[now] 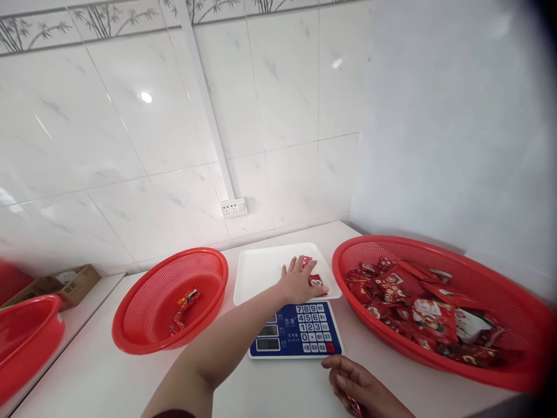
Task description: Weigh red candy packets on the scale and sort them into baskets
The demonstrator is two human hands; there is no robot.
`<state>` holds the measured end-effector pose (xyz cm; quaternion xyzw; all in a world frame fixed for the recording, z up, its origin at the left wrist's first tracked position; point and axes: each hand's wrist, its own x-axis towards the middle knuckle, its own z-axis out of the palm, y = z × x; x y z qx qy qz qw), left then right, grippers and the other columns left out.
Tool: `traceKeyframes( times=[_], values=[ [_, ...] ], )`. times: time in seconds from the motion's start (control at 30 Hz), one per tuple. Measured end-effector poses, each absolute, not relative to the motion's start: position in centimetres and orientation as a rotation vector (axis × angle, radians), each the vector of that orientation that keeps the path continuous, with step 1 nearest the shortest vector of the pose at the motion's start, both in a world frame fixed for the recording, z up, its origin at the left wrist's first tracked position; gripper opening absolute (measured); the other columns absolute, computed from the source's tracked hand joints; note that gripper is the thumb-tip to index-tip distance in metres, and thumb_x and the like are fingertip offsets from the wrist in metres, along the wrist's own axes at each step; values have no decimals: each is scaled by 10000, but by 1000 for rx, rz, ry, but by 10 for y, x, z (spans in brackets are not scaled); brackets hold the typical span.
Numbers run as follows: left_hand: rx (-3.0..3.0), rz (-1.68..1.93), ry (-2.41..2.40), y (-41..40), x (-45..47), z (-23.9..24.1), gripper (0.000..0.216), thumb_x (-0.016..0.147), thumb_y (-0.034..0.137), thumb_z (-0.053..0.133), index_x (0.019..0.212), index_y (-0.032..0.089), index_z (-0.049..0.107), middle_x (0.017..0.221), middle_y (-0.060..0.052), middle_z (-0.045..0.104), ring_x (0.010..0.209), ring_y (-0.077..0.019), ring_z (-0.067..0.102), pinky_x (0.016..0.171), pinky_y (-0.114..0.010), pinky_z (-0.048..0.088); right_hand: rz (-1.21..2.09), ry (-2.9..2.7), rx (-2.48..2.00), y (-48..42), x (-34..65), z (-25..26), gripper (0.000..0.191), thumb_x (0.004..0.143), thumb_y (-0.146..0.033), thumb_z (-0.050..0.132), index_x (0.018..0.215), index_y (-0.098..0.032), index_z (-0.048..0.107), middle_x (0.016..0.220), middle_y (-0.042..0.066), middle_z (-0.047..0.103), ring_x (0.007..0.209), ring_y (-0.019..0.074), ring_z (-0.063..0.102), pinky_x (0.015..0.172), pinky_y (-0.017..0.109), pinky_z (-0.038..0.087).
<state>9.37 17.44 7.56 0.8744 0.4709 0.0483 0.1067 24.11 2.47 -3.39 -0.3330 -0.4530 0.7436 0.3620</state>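
Observation:
My left hand (298,283) reaches over the white pan of a digital scale (256,270), fingers spread. Small red packets (317,284) lie on the pan beneath and beside these fingers. Below the pan is the scale's blue keypad panel (290,334) with number keys and displays. Close to the front right corner of the scale, my right hand (359,383) is curled round a red packet (354,405), mostly hidden by the fingers.
To the right stands a large red plastic basket (435,249) with many red packets (418,302). On the left, another red basket (130,302) holds a few small packets (189,299). A red tub (30,337) and a cardboard box (80,284) sit farther left. A socket (234,207) is on the tiled wall.

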Motion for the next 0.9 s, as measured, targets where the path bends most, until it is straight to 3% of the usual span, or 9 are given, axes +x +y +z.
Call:
traceKeyframes(
  times=[0.1, 0.27, 0.4, 0.5, 0.77, 0.9],
  values=[
    [2596, 139, 1361, 182, 108, 70, 715, 797, 683, 346, 1382, 276, 293, 1503, -115, 179, 1364, -361, 123, 1029, -595, 221, 1906, -1145, -846, 24, 242, -35, 423, 724, -543, 638, 956, -197, 561, 675, -45, 458, 488, 35, 316, 459, 208, 166],
    [2653, 231, 1413, 193, 104, 71, 541, 810, 605, 423, 1194, 229, 492, 1393, -103, 351, 1273, -310, 323, 1009, -463, 325, 1891, -1148, -849, 23, 243, -35, 409, 738, -529, 630, 977, -205, 559, 696, -41, 473, 493, 38, 328, 468, 206, 192],
    [2613, 273, 1543, 201, 95, 72, 482, 817, 536, 461, 1155, 193, 470, 1190, -114, 482, 1042, -289, 539, 833, -415, 459, 1896, -1154, -881, 22, 243, -31, 428, 715, -544, 640, 969, -210, 557, 694, -39, 477, 505, 50, 350, 480, 207, 209],
    [2576, 284, 1598, 204, 91, 73, 408, 823, 479, 489, 1126, 207, 458, 1109, -83, 515, 882, -235, 611, 725, -353, 489, 1886, -1159, -898, 21, 243, -29, 436, 718, -554, 630, 975, -209, 557, 691, -38, 472, 509, 57, 354, 483, 211, 210],
    [2515, 410, 1781, 187, 41, 107, 305, 843, 432, 509, 1090, 257, 472, 1102, -24, 555, 874, -184, 616, 718, -279, 470, 1872, -1168, -913, 22, 243, -35, 448, 719, -567, 620, 986, -213, 555, 689, -34, 467, 505, 61, 355, 475, 212, 216],
    [2355, 407, 2114, 168, -36, 136, 340, 881, 443, 400, 1145, 239, 466, 1163, -77, 532, 854, -231, 615, 653, -326, 474, 1886, -1184, -904, 22, 245, -36, 417, 750, -539, 606, 1001, -211, 551, 700, -35, 463, 515, 59, 353, 473, 209, 219]
  ],
)
